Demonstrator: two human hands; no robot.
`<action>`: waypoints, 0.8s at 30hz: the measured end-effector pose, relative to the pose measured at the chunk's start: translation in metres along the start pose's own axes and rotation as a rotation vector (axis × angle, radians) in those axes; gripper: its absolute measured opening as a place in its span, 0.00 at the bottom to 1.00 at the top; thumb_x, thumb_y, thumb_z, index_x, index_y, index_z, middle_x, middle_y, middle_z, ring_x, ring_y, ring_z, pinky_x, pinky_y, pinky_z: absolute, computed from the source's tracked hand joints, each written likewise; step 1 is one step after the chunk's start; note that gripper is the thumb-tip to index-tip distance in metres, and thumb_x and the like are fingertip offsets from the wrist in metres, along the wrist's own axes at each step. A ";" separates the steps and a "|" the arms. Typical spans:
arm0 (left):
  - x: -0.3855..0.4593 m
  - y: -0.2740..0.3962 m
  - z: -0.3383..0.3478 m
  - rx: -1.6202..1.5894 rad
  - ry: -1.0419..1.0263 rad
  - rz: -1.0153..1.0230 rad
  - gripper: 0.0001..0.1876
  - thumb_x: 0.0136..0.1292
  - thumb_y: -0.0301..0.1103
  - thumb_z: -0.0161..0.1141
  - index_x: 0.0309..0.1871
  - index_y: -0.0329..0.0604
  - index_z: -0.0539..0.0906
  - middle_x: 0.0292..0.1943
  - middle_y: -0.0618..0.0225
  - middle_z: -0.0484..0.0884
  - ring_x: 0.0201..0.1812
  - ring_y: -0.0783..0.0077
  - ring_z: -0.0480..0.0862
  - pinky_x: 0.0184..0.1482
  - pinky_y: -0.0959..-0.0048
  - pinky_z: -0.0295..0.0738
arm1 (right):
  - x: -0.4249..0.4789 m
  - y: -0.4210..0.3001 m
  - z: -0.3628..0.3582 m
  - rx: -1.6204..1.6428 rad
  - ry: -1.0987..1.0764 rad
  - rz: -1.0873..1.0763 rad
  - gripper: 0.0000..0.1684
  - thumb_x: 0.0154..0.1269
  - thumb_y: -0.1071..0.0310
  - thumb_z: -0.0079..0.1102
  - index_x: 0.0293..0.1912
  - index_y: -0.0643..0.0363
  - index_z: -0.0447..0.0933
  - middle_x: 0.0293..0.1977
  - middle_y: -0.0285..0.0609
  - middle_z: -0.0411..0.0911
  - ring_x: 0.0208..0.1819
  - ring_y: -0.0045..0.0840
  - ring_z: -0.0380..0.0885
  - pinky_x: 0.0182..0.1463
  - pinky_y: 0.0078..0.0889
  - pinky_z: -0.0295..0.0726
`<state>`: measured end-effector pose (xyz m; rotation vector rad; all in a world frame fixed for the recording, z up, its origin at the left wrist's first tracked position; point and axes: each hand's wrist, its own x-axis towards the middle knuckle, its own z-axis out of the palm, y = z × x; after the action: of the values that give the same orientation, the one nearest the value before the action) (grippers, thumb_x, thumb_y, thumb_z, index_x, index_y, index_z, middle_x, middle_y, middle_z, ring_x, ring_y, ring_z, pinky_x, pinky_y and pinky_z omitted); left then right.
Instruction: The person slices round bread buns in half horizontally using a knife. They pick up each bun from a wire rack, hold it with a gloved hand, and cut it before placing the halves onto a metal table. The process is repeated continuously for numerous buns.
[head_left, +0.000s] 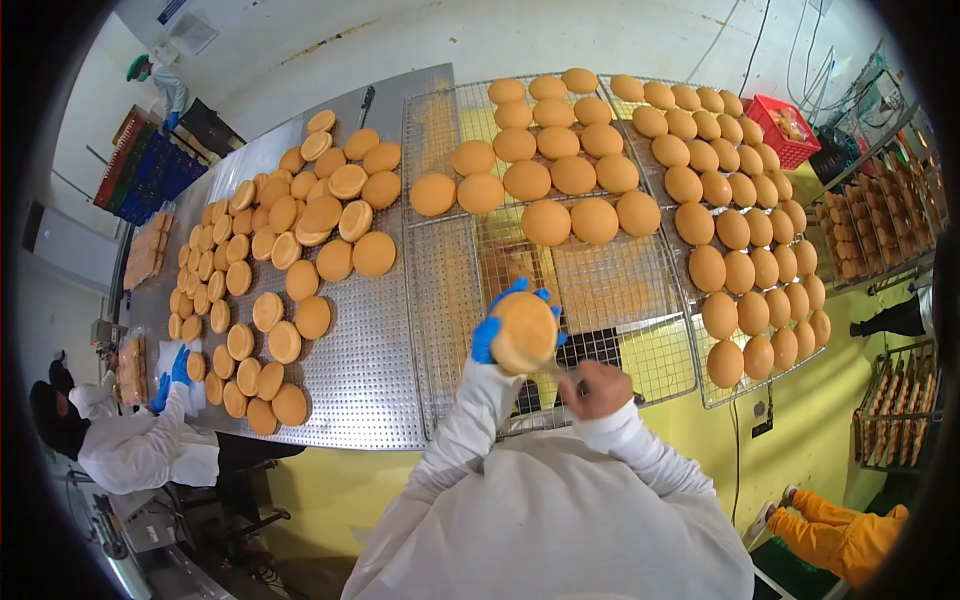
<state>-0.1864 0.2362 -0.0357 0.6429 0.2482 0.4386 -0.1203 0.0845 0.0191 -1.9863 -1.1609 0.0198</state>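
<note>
My left hand (486, 339), in a blue glove, cups a round golden-brown bun (527, 326) from beneath, its flat paler face turned up. My right hand (600, 390) is bare and grips the handle of a metal tool (553, 367). Its blurred blade reaches the near edge of the bun; whether it is a knife or a spatula I cannot tell. Below both hands lies a wire cooling rack (660, 330). Several domed buns (574, 176) sit in rows on its far part.
Another rack on the right (712, 401) holds more rows of buns. To the left, paler buns (285, 251) are scattered over a perforated steel table (352, 375), with a knife (367, 105) at its far edge. A co-worker (142, 442) in blue gloves works at the left end.
</note>
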 end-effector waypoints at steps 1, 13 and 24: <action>-0.010 0.013 0.029 -0.438 -0.052 -0.027 0.42 0.43 0.51 0.65 0.62 0.42 0.64 0.58 0.50 0.67 0.56 0.48 0.71 0.53 0.50 0.72 | 0.000 0.002 -0.001 -0.034 0.025 -0.037 0.16 0.50 0.64 0.65 0.18 0.58 0.67 0.12 0.46 0.66 0.14 0.40 0.67 0.18 0.38 0.66; -0.029 0.028 0.047 -0.165 -0.127 0.189 0.45 0.45 0.49 0.64 0.66 0.40 0.58 0.59 0.48 0.65 0.57 0.45 0.70 0.52 0.43 0.72 | 0.025 0.033 -0.002 -0.201 0.210 0.204 0.22 0.49 0.55 0.66 0.15 0.56 0.66 0.13 0.44 0.68 0.14 0.37 0.68 0.17 0.37 0.65; -0.012 0.029 0.026 -0.138 -0.020 -0.087 0.39 0.51 0.45 0.61 0.65 0.41 0.61 0.56 0.52 0.69 0.50 0.52 0.75 0.47 0.50 0.76 | 0.010 0.014 -0.010 -0.178 0.174 -0.284 0.25 0.40 0.51 0.69 0.16 0.52 0.62 0.12 0.35 0.63 0.15 0.28 0.65 0.19 0.29 0.60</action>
<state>-0.1967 0.2382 0.0039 0.4990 0.2243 0.3619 -0.1011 0.0821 0.0200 -1.9116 -1.3559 -0.4065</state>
